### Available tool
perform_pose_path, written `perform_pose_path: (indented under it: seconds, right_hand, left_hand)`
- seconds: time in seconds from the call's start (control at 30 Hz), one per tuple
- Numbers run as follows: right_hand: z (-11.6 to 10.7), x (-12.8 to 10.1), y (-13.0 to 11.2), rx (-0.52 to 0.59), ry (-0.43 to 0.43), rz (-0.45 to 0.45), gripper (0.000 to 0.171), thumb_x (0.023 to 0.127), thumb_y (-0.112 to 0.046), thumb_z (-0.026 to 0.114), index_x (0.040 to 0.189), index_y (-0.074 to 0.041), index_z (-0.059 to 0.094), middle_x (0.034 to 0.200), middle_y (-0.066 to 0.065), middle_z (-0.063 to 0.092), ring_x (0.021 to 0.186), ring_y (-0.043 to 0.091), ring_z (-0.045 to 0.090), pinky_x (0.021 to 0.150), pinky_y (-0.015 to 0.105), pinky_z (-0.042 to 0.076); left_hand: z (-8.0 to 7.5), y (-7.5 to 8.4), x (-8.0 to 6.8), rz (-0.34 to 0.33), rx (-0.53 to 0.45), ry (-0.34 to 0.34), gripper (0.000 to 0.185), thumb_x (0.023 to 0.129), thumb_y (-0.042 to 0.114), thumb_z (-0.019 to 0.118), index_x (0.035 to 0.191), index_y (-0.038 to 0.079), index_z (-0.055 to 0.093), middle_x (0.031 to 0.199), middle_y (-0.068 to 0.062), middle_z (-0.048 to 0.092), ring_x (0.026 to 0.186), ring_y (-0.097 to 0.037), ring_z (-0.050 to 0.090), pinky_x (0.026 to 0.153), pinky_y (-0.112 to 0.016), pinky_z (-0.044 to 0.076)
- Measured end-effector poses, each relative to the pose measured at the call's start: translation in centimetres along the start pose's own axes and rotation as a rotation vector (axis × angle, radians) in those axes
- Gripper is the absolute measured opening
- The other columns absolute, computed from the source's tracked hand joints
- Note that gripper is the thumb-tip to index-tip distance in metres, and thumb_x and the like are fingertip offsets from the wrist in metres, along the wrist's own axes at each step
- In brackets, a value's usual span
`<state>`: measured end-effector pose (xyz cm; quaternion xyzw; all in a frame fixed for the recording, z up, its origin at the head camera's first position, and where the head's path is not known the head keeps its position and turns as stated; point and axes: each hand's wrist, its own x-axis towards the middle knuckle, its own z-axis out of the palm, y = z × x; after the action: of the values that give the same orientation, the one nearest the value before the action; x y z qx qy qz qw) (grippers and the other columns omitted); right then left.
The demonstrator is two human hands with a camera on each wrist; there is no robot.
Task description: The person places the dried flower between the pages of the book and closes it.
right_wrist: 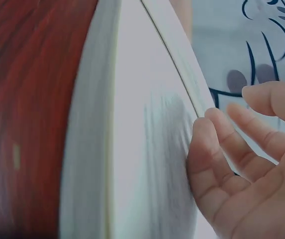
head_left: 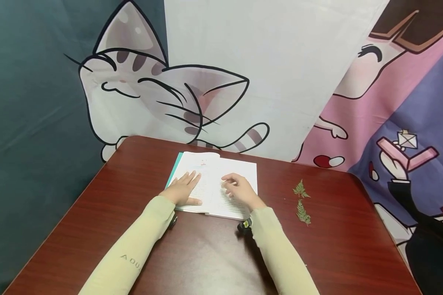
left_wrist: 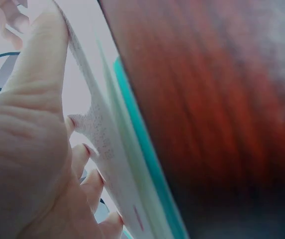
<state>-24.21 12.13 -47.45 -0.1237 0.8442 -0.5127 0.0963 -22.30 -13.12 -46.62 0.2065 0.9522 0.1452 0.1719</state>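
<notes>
Open book (head_left: pixel 214 182) lies spine away from the person; left hand (head_left: pixel 183 189) flat on left page, right hand (head_left: pixel 240 190) loosely curled on right page, nearer the fern sprigs (head_left: pixel 301 201).

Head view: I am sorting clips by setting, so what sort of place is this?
Probably a staged indoor recording corner, not a lived-in room: printed cartoon cat fabric backdrops hang close behind a dark red wood-grain table, which bears only an open white-paged book and two small green fern sprigs.
</notes>
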Motion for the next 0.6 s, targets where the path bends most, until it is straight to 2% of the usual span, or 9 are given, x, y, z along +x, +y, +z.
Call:
perform_pose_path:
  seconds: [0.3,0.6]
  right_hand:
    - [-4.7,-2.2,1.0,-0.234,0.183,-0.09,0.019,0.096,-0.01,0.064,0.113,-0.006,0.071,0.1,0.011,0.071,0.088,0.025,0.066,0.075,0.036,0.052]
    - [-10.5,-3.5,3.2,-0.323,0.303,-0.078,0.022,0.095,-0.01,0.067,0.115,-0.001,0.07,0.098,0.014,0.072,0.091,0.029,0.065,0.081,0.043,0.05]
  left_hand:
    - [-0.1,0.2,-0.4,0.011,-0.012,0.011,0.098,0.095,0.053,0.064,0.163,0.004,0.013,0.168,-0.021,0.009,0.154,-0.042,0.007,0.12,-0.063,0.013]
    - [0.3,-0.3,0.0,-0.003,0.016,0.006,0.101,0.094,0.057,0.063,0.163,0.005,0.011,0.169,-0.019,0.006,0.155,-0.04,0.004,0.121,-0.062,0.011]
